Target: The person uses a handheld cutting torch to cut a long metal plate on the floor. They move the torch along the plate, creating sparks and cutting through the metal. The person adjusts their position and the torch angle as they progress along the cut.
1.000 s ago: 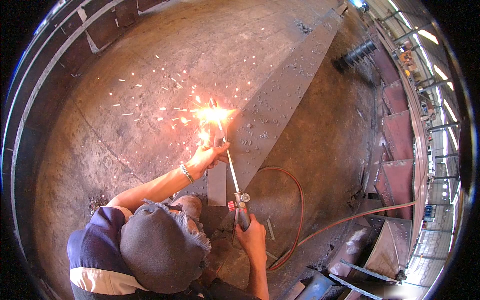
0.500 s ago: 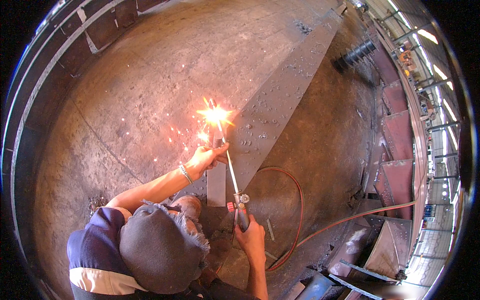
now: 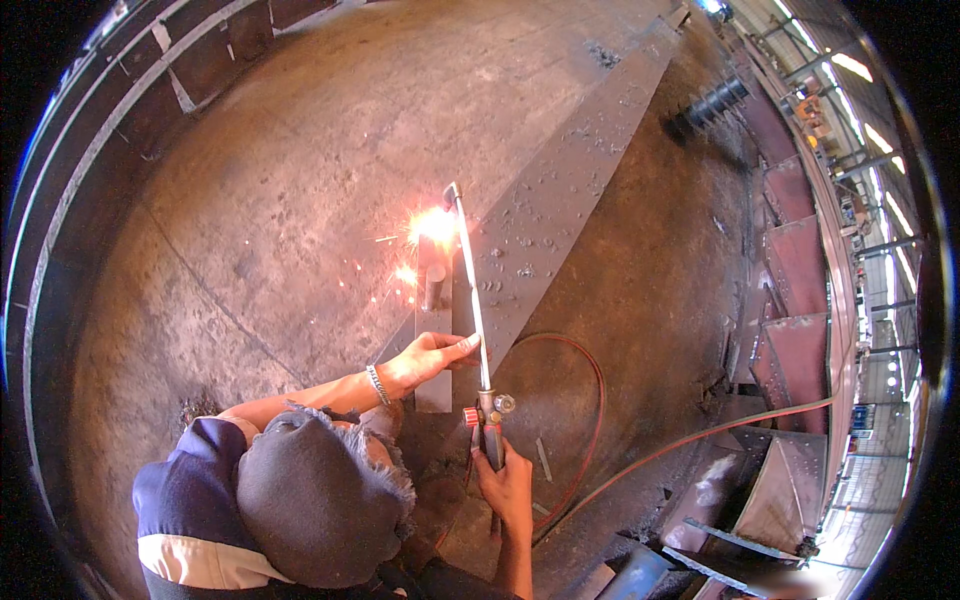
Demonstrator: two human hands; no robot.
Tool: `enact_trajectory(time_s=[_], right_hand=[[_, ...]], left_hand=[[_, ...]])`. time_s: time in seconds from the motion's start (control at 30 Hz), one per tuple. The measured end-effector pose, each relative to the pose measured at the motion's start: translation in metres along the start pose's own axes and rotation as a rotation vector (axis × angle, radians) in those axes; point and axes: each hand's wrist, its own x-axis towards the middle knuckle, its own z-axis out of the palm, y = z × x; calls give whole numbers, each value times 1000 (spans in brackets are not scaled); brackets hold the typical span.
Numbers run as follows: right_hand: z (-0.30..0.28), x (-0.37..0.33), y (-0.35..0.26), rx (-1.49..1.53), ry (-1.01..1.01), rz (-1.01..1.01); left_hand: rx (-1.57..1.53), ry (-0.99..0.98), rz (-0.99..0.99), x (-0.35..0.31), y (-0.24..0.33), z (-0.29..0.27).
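Note:
A cutting torch point(image 3: 471, 280) with a long silver tube slants up across the middle. My right hand point(image 3: 507, 490) is wrapped round its handle, below the valve knobs. My left hand point(image 3: 430, 362) is closed at the lower part of the tube, its thumb against it; the fingers underneath are partly hidden. The bent torch tip stands just above and right of a bright glow with sparks. That glow covers the top of a short metal piece point(image 3: 434, 287) lying over a narrow flat steel bar point(image 3: 433, 385). Glare hides the hot end.
A long steel plate point(image 3: 570, 180) strewn with small bits runs toward the far right. A red hose point(image 3: 600, 385) loops on the floor at the right. Steel sections point(image 3: 795, 350) line the right side, a dark steel frame point(image 3: 95, 130) the left. A dark spool-like part point(image 3: 710, 108) lies far right.
The torch tip has moved away from the glow, up and to the right. My left hand has slid down the tube toward the valves. The star-shaped flare has shrunk.

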Motion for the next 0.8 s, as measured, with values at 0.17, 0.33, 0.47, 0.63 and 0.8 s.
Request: enact_trajectory(time_s=[0.17, 0.33, 0.47, 0.63, 0.8], right_hand=[[5, 2, 16, -107, -6, -77], [7, 3, 3, -98, -41, 7], [11, 4, -2, -97, -6, -10], [9, 5, -2, -152, -17, -22], [9, 4, -2, -190, -22, -15]], left_hand=[[-40, 44, 19, -1, -7, 0], [-34, 91, -31, -5, -4, -4], [-67, 96, -37, 1, -15, -11], [-59, 99, -70, -1, -11, -9], [-86, 105, -115, -3, -7, -7]])
